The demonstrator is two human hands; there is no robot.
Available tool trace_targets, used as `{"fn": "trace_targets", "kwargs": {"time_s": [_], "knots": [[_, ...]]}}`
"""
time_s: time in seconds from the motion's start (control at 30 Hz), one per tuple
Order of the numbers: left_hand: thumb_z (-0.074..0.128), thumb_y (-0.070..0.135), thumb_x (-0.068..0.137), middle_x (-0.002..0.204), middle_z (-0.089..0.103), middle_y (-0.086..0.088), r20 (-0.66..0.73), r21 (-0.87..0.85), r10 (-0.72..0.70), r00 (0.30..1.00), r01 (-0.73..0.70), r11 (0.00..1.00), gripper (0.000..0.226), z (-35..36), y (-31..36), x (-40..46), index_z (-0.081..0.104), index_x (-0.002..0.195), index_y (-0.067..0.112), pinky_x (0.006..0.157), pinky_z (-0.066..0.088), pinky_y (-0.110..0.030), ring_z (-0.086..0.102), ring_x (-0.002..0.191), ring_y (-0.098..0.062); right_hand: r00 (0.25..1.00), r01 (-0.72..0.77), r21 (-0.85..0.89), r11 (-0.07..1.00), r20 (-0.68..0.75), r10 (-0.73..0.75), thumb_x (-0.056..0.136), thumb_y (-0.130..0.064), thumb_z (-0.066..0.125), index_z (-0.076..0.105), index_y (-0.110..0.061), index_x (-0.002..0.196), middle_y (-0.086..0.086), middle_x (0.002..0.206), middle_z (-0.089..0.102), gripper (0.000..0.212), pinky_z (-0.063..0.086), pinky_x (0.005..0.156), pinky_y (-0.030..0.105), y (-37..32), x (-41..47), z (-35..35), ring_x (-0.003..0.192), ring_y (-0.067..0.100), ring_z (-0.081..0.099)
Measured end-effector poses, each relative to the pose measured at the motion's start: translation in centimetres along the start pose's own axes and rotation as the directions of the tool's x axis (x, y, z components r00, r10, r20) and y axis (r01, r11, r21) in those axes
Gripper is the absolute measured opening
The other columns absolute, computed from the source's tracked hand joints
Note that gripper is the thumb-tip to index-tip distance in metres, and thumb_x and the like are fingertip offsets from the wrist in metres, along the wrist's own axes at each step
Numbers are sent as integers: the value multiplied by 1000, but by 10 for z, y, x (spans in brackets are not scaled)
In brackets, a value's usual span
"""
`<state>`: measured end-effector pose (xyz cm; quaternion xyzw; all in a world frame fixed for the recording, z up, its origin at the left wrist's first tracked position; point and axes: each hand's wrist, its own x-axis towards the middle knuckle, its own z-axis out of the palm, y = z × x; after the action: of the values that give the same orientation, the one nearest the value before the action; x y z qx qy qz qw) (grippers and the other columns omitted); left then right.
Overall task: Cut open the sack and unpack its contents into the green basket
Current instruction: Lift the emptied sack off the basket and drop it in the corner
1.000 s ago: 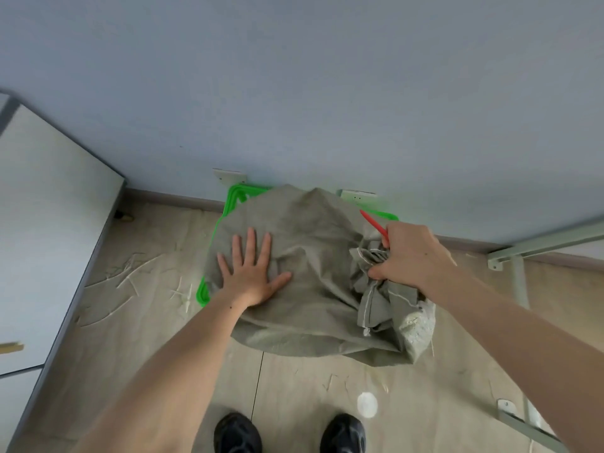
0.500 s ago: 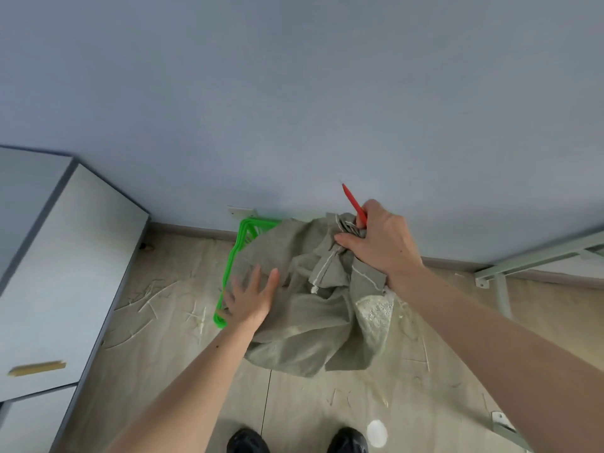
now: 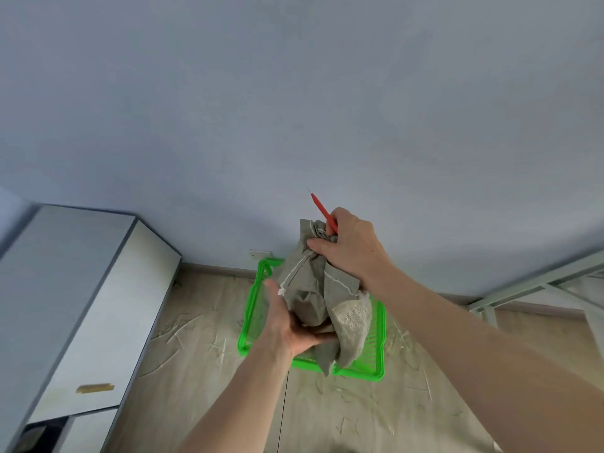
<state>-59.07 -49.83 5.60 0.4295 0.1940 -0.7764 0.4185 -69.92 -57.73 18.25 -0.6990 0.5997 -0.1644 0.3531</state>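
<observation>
The grey-green woven sack (image 3: 310, 289) hangs bunched up in the air over the green basket (image 3: 376, 374), which stands on the floor by the wall. My right hand (image 3: 349, 250) grips the sack's gathered top together with a red cutter (image 3: 323, 212) whose tip points up and to the left. My left hand (image 3: 287, 325) cups the sack from below and grips its lower folds. A white cord (image 3: 295, 273) dangles from the sack's neck. What lies inside the basket is hidden by the sack.
A grey-white cabinet (image 3: 88, 305) stands at the left. A pale metal frame (image 3: 529, 286) runs along the right. Several straw-like scraps (image 3: 183, 328) litter the wooden floor around the basket. The blue-grey wall (image 3: 294, 109) is close behind.
My right hand has lifted the sack's neck higher, pulling the sack off the basket. My left hand has gone from lying flat on the sack to gripping it from below.
</observation>
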Motion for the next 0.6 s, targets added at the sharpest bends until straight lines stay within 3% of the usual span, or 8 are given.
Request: {"fn": "trace_targets", "kwargs": {"time_s": [0.17,0.23,0.3,0.4,0.5,0.6], "knots": [[27,95,69,128,62,-26,49,37,77,996,-79,996,108,43,16,-69,62,127,12,94,42,-72,56,116,-50,994,97,1,995,-50,-97,80,-28,73,38,-23,70,-11,68,46,37,33,48,12,-49,4,-50,61,7,44],[24,98,63,133,58,-27,109,34,85,990,-89,995,116,59,22,-92,58,130,9,92,43,-72,54,118,-50,983,157,14,987,-102,-155,80,-25,73,38,-22,69,-11,67,44,37,35,48,9,-68,7,-72,58,1,41],[22,100,59,136,55,-28,71,47,94,993,-97,994,123,69,23,-103,55,134,8,88,44,-71,53,119,-50,978,165,6,986,-132,-163,80,-25,72,41,-19,74,-9,68,46,32,34,50,13,-74,9,-78,60,6,44],[20,101,57,135,55,-29,5,115,72,997,-72,991,126,87,19,-120,51,139,10,86,43,-71,53,117,-52,994,99,-50,994,-37,-100,79,-24,72,41,-21,72,-4,74,51,32,41,60,26,-76,2,-76,73,18,53],[21,98,66,121,63,-28,79,147,126,989,-137,980,117,112,26,-141,57,133,10,83,47,-65,59,105,-47,980,163,-9,987,-119,-163,80,-23,72,35,-24,66,-10,68,45,40,36,50,10,-96,-1,-102,62,9,47],[19,101,58,125,61,-28,9,167,174,985,-173,971,122,115,29,-153,59,126,8,85,46,-71,58,108,-50,985,133,-23,991,-107,-135,81,-23,71,35,-24,67,-8,70,45,39,35,51,18,-103,-9,-109,67,14,49]]}}
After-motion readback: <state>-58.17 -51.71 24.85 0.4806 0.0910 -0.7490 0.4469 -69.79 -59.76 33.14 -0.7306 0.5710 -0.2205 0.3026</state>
